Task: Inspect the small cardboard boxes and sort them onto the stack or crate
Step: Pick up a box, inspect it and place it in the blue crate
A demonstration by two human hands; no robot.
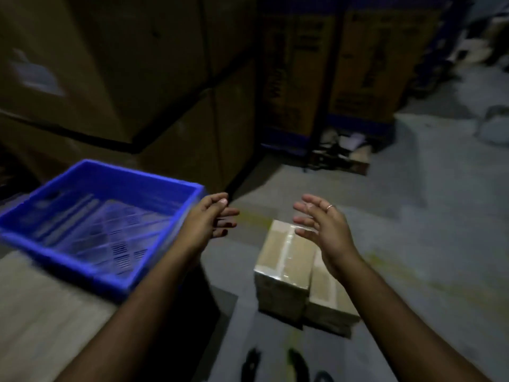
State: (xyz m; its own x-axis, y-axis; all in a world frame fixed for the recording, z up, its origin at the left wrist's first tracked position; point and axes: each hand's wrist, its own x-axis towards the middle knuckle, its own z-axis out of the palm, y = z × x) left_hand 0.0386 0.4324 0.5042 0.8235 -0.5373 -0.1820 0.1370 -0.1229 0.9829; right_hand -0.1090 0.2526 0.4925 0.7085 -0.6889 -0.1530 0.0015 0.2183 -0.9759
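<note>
while both hands hover apart with fingers spread and holding nothing, the stack of small cardboard boxes (286,268) sits on the floor just below the right hand (322,227). the left hand (209,219) hangs beside the blue crate (91,257), palms facing each other.

The crate (91,216) is glossy blue plastic with a slotted floor. The small boxes (286,260) are matt brown cardboard sealed with shiny clear tape.
</note>
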